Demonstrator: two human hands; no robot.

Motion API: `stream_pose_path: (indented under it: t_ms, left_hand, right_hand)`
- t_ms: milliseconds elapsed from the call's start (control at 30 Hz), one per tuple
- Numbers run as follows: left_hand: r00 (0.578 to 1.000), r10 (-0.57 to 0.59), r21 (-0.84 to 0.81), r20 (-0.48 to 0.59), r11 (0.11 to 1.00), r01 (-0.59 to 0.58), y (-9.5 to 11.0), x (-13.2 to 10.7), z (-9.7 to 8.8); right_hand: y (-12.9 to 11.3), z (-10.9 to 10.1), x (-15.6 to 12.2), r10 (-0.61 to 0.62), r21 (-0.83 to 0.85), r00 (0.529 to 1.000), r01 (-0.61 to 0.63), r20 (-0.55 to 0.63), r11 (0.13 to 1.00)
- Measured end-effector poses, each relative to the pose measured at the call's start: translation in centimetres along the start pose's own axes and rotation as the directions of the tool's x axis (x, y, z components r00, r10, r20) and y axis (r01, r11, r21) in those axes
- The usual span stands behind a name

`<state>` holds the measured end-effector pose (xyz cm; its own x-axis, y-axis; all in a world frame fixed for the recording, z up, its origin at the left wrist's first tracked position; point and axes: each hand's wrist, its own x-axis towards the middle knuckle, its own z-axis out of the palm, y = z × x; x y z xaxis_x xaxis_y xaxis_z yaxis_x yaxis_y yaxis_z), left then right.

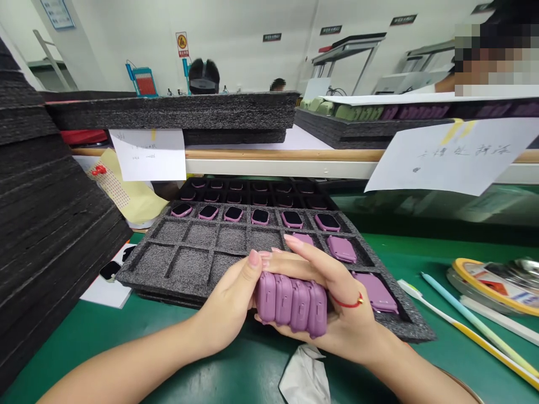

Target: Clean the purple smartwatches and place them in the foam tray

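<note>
1. The left hand (225, 303) closes on the row's 9 o'clock end, thumb uppermost.
2. Four purple cases (300, 306) sit side by side between both hands, above the tabletop (236, 365); the row's long axis runs roughly 9 to 3, with the foam tray (155, 264) beyond at 12.
3. The right hand (347, 303) cups the 3 o'clock end; neither is nearer.

Plain purple here, watch cases (292, 306) — now speckled grey, foam tray (191, 264); green tabletop (227, 373), red bracelet (348, 306) — yellow-and-white toothbrush (463, 330)!
</note>
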<state>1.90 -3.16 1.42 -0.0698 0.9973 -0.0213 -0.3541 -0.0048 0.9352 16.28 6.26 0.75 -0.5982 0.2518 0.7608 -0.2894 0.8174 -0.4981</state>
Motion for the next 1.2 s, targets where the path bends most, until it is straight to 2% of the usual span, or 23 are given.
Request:
stream_pose_path:
  t_ms: [200,467,633,733,833,933,1100,1200]
  left_hand:
    - [1.000,0.002,0.016,0.003,1.000,-0.002,0.0,0.0,0.0]
    - [0.999,-0.037,-0.073,0.029,0.997,0.039,0.2,0.2,-0.2]
    - [0.997,-0.075,-0.086,0.000,0.994,0.075,0.4,0.3,0.0]
    - [0.997,-0.067,-0.077,0.023,0.995,0.068,0.6,0.3,0.0]
    - [0.998,-0.004,0.032,0.058,0.999,0.002,0.9,0.1,0.1]
    - [0.998,0.040,0.185,0.044,0.982,-0.047,1.3,0.0,0.1]
    - [0.999,-0.008,0.326,0.051,0.945,-0.009,1.7,0.1,0.3]
    - [0.999,-0.001,0.341,0.053,0.940,-0.017,1.7,0.1,0.3]
  right_hand:
    - [0.1,0.0,-0.2,0.004,0.021,1.000,-0.004,0.007,1.000]
    - [0.2,0.0,0.2,0.009,0.020,1.000,-0.009,0.001,1.000]
    - [0.2,-0.1,0.3,0.019,-0.002,1.000,-0.019,0.006,1.000]
    - [0.1,-0.2,0.4,0.023,-0.010,1.000,-0.023,0.013,1.000]
    - [0.1,-0.3,0.5,0.033,-0.009,0.999,-0.033,0.023,0.999]
    - [0.1,-0.3,0.5,0.054,0.010,0.998,-0.055,0.040,0.998]
    - [0.4,-0.2,0.4,0.054,0.072,0.997,-0.057,0.048,0.996]
    - [0.5,-0.2,0.4,0.047,0.071,0.998,-0.050,0.042,0.996]
